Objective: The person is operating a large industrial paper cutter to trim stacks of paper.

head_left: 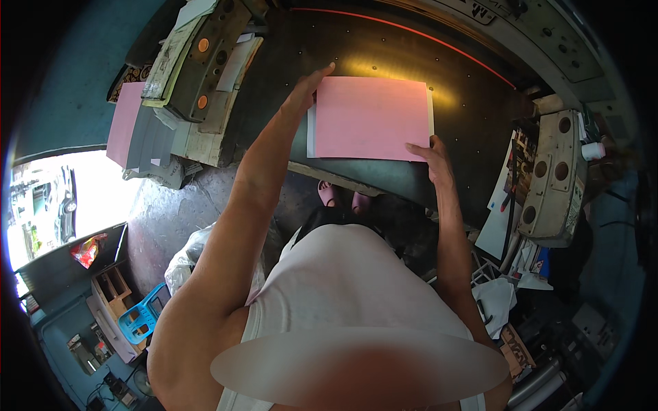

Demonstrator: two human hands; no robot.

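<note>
A stack of pink paper sheets point(372, 118) lies on the dark machine table point(271, 85) in front of me. White paper point(312, 130) shows along its left and right edges. My left hand point(312, 88) rests against the stack's upper left side, its fingers stretched out toward the far corner. At the near right corner, my right hand point(434, 159) grips the stack with the thumb on top. The fingers under that corner are hidden.
A perforated metal block point(209, 61) stands at the table's left, beside another pink and grey paper stack point(127, 123). Another holed block point(552, 179) is at the right. A red line point(404, 26) runs along the table's back. A blue plastic basket point(140, 320) sits lower left.
</note>
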